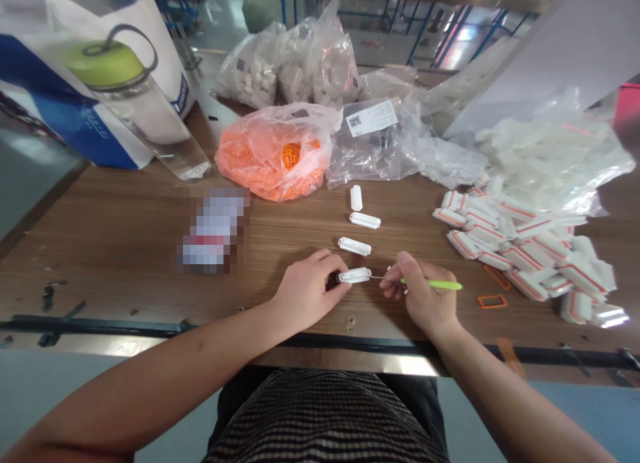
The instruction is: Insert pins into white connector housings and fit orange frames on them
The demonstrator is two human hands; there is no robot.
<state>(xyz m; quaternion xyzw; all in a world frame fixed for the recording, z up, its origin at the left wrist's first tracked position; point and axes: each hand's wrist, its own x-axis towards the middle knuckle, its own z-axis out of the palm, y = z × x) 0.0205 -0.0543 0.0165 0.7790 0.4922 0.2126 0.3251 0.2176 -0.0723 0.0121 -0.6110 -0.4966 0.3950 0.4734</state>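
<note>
My left hand (pixel 313 286) pinches the left end of a small white plastic housing (pixel 355 275) just above the table. Closed around a thin tool with a lime-green handle (pixel 445 285) is my right hand (pixel 423 291). The tool's fine metal tip points left and reaches the right end of the housing; whether it goes inside I cannot tell. Beyond my hands, three more white housings (pixel 355 246) lie in a loose column. Two orange rectangular frames (pixel 492 301) rest on the wood to the right of my right hand.
A heap of white housings with orange seams (pixel 530 246) covers the right side. Behind stand an orange-filled plastic bag (pixel 273 156), clear bags of white parts (pixel 295 66) and a bottle with a green lid (pixel 145 116). A blurred-out flat object (pixel 215 229) lies left on the wooden table (pixel 125 249).
</note>
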